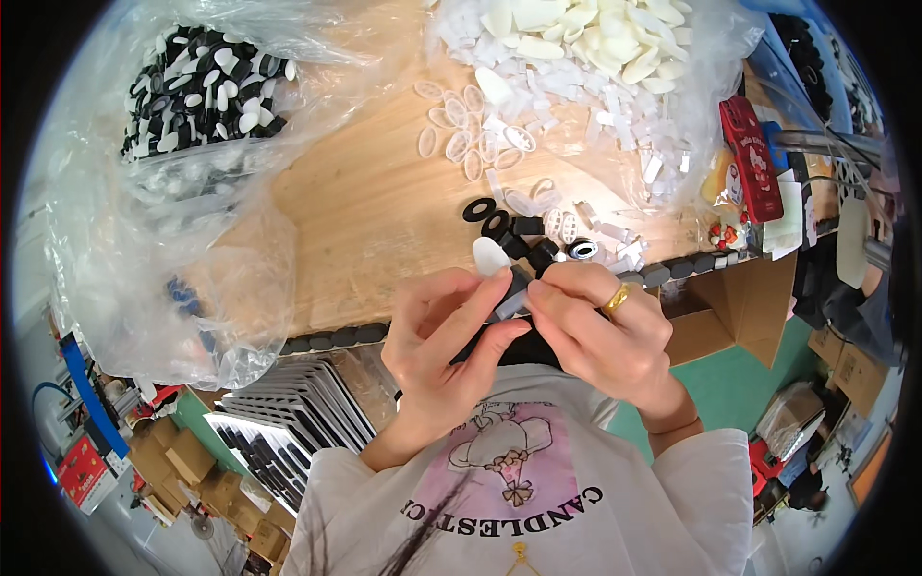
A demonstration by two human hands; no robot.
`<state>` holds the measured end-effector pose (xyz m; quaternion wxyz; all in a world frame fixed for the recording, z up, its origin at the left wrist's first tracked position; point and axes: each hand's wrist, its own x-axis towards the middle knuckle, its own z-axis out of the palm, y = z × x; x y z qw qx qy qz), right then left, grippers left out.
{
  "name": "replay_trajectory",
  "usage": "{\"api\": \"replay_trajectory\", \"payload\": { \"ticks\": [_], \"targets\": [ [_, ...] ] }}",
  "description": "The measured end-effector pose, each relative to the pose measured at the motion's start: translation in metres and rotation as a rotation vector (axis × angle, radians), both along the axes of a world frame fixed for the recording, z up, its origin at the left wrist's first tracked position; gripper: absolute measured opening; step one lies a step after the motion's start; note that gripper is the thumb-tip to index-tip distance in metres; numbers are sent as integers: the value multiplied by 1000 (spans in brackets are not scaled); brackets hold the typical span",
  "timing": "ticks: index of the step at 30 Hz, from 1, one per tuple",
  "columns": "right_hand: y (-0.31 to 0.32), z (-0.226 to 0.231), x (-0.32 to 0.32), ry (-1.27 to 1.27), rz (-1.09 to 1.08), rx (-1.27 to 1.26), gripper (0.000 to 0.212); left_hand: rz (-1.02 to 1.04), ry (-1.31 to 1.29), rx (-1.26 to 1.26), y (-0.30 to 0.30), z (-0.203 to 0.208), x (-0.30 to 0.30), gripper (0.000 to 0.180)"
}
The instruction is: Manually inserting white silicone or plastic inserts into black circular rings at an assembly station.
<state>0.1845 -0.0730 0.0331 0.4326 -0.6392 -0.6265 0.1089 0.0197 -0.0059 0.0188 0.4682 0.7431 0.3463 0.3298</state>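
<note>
Just over the table's near edge, my left hand [437, 336] is closed on a small black part with a white oval cap [491, 255] standing up at its far end. My right hand [610, 331], with a gold ring on one finger, pinches the near side of the same piece, where a greyish translucent bit [512, 305] shows between the fingertips. The fingers hide how these bits join. Right beyond the hands lie black oval rings [479, 209], black blocks [543, 253], white slotted oval plates [569, 227] and small clear pieces [624, 254].
Clear oval rings [467, 125] are scattered mid-table. A plastic bag of black and white parts [206, 91] lies far left; cream ovals [615, 38] and clear pieces pile at the far right. A red phone-like case [752, 158] stands on the right. Below the edge are stacked trays [288, 432] and a cardboard box [735, 312].
</note>
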Motion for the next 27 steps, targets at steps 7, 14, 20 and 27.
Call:
{"api": "replay_trajectory", "payload": {
  "ticks": [7, 14, 20, 27],
  "targets": [
    [3, -4, 1, 333, -23, -43, 27, 36, -86, -32, 1, 4, -2, 36],
    [8, -4, 11, 464, 115, -36, 34, -5, -161, 39, 1, 10, -2, 27],
    [13, 0, 24, 61, 223, 78, 32, -115, -124, 145, 5, 11, -11, 33],
    [9, -2, 25, 8, 334, 136, 28, -164, -162, 244, 2, 13, -9, 37]
  ]
}}
